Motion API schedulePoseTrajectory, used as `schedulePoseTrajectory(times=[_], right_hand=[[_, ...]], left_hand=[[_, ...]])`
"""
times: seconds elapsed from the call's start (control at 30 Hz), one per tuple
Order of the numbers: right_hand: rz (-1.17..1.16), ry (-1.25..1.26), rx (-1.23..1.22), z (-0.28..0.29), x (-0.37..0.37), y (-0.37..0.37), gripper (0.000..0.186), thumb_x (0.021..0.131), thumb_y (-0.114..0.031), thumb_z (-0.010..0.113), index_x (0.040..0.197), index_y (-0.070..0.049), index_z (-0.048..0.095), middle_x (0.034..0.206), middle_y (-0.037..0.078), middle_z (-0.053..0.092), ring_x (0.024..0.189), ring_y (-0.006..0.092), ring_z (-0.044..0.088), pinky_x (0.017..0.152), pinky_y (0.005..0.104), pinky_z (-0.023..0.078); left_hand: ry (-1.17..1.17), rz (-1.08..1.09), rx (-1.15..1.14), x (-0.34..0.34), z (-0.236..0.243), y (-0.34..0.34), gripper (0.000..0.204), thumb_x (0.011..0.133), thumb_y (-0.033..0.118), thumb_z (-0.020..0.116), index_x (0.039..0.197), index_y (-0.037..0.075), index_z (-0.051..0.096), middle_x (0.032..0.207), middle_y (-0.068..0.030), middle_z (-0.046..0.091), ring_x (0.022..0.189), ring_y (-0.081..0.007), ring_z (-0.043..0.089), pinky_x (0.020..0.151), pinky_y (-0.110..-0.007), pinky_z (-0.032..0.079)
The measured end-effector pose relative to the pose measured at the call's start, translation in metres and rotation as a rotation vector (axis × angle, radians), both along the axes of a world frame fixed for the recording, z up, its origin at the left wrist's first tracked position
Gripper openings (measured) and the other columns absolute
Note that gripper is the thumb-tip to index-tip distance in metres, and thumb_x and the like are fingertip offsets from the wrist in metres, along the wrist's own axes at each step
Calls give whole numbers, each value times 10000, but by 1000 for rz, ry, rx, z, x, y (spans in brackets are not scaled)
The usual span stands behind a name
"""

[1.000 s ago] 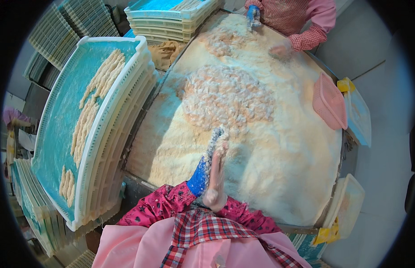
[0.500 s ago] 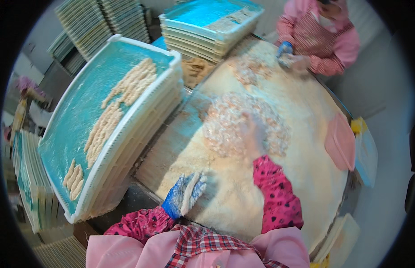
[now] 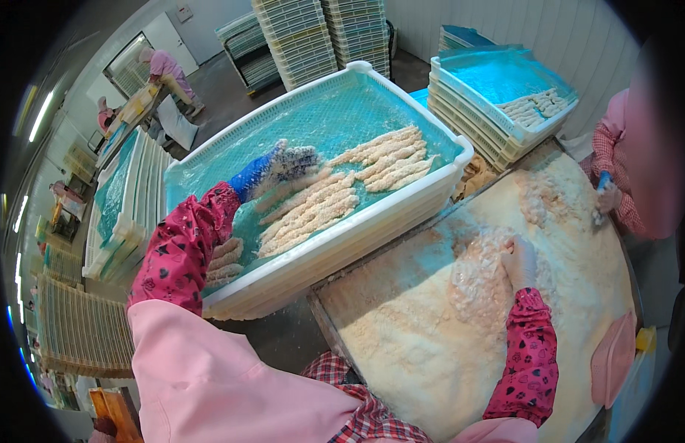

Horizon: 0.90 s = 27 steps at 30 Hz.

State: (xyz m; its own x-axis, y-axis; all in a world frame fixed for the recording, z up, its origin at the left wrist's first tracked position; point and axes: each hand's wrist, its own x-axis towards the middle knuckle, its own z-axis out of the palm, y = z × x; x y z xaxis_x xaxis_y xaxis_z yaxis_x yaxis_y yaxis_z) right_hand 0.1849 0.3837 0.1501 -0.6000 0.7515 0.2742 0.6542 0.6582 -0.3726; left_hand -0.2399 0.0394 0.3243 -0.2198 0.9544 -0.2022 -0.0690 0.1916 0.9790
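Note:
My left hand (image 3: 283, 164), in a blue glove caked with crumbs, is over the blue-lined white tray (image 3: 313, 267). Under its fingers is a slightly blurred breaded strip (image 3: 287, 190), at the end of a row of breaded strips (image 3: 313, 215). Another group of strips (image 3: 390, 156) lies to the right, and a few (image 3: 224, 260) are by the near left wall. My right hand (image 3: 518, 262) rests with curled fingers at the pile of pale raw meat pieces (image 3: 479, 277) on the crumb-covered table (image 3: 401, 347). What its fingers hold is hidden.
Another stack of trays (image 3: 497, 129), its top one holding strips, stands beyond the table. A co-worker (image 3: 619, 162) handles something at the far right. A pink tub (image 3: 613, 358) sits at the right edge. More tray stacks (image 3: 294, 44) stand behind and left.
My view has swung left. My left hand has gone from above the table with a breaded strip to the tray. My right hand remains at the meat pile, its fingers more curled.

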Motion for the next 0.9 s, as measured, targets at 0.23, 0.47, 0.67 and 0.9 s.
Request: schedulePoseTrajectory(times=[0.23,0.47,0.67,0.9], right_hand=[[-164,295,-250,27,36,1,158,668,-50,596,821,-45,555,722,89,582,677,185,572,639,309,463],[388,36,-547,69,83,-149,382,662,-98,698,1033,-62,614,918,114,630,748,208,603,704,302,480],[182,-146,-69,43,115,-228,465,604,-220,755,1030,-90,623,1011,111,607,909,245,580,781,345,461],[-104,-132,-310,4,165,-229,448,660,-147,692,1086,-68,576,1023,141,569,954,313,547,815,375,450]], left_hand=[[455,-57,62,5,-14,24,620,936,483,280,1394,66,257,1439,-133,255,1318,-223,274,1100,-363,181],[346,450,238,73,12,-20,587,915,359,452,1372,27,290,1372,-160,348,1262,-227,355,1062,-342,261],[640,-440,130,263,-45,-10,831,745,313,715,1385,36,262,1408,-187,301,1287,-315,324,1057,-387,262],[1059,-666,124,341,-208,60,429,725,231,649,1131,115,569,976,-141,603,898,-309,565,787,-419,446]])
